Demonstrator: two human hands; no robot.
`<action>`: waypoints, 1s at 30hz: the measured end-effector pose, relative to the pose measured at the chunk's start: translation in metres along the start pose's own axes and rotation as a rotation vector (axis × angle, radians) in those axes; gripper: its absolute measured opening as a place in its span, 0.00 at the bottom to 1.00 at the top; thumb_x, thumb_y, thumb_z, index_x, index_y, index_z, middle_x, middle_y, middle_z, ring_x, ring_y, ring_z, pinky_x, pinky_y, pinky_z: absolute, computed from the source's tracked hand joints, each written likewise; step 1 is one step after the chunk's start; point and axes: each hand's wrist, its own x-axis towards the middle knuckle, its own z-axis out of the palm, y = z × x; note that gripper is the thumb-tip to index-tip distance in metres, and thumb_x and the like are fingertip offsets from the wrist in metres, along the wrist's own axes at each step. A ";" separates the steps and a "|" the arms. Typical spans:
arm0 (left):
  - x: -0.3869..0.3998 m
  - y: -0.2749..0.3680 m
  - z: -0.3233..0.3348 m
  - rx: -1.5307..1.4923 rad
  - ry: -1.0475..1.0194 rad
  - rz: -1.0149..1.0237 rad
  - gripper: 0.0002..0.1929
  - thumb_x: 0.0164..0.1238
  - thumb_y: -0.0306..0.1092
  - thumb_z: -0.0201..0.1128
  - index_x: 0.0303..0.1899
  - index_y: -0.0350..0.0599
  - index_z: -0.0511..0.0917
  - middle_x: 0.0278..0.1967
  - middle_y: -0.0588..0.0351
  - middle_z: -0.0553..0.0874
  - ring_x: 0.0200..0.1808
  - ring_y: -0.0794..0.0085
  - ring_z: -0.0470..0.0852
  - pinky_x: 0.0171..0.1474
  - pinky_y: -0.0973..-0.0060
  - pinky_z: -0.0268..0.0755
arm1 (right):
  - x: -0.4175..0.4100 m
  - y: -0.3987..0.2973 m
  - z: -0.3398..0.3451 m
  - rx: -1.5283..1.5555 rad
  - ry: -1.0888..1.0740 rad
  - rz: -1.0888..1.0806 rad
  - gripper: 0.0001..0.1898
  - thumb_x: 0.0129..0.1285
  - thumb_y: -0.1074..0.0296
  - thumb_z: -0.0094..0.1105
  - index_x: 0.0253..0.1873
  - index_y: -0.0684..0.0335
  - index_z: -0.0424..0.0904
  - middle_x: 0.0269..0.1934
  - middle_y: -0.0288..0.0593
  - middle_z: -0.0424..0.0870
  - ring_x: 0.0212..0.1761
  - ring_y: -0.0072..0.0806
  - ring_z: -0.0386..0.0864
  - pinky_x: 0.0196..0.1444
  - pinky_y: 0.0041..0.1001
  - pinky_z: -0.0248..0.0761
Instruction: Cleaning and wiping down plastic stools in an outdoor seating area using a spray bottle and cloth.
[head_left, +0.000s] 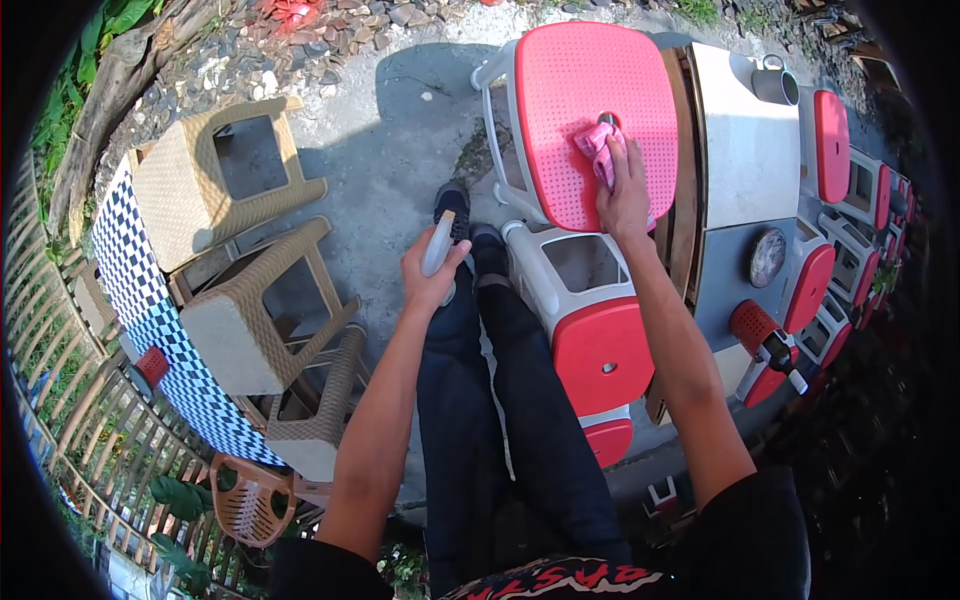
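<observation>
My right hand presses a bunched pink cloth onto the red, perforated seat of a plastic stool. The cloth lies just below the oval hole in that seat and partly covers it. Low in front of my legs, my left hand grips a spray bottle with a pale, translucent trigger head. Most of the bottle's body is hidden behind the hand. A second red-and-white stool stands right below the first, nearer to me.
To the right, a table bears a metal mug, a round tin and a red basket with a bottle. Further red-and-white stools line its far side. Tan woven-pattern stools stand left beside a checkered table.
</observation>
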 end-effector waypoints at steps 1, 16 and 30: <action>-0.002 -0.003 -0.001 -0.005 0.005 -0.006 0.19 0.59 0.37 0.76 0.46 0.38 0.80 0.36 0.59 0.84 0.39 0.78 0.82 0.44 0.78 0.76 | 0.011 0.010 -0.003 -0.016 0.047 0.027 0.36 0.54 0.81 0.56 0.71 0.55 0.63 0.70 0.59 0.62 0.74 0.58 0.57 0.75 0.47 0.54; -0.048 -0.035 -0.034 -0.056 0.140 -0.072 0.24 0.53 0.44 0.78 0.49 0.43 0.82 0.37 0.50 0.88 0.39 0.64 0.86 0.46 0.69 0.76 | -0.007 0.041 -0.013 -0.168 0.323 0.383 0.33 0.63 0.72 0.54 0.73 0.67 0.56 0.66 0.67 0.64 0.68 0.59 0.64 0.71 0.46 0.58; -0.069 -0.042 -0.082 -0.148 0.358 -0.110 0.25 0.55 0.45 0.76 0.48 0.37 0.82 0.38 0.45 0.87 0.41 0.57 0.87 0.47 0.67 0.77 | -0.122 -0.150 0.044 0.201 -0.165 0.366 0.29 0.65 0.72 0.56 0.71 0.66 0.62 0.62 0.63 0.70 0.65 0.57 0.68 0.68 0.43 0.59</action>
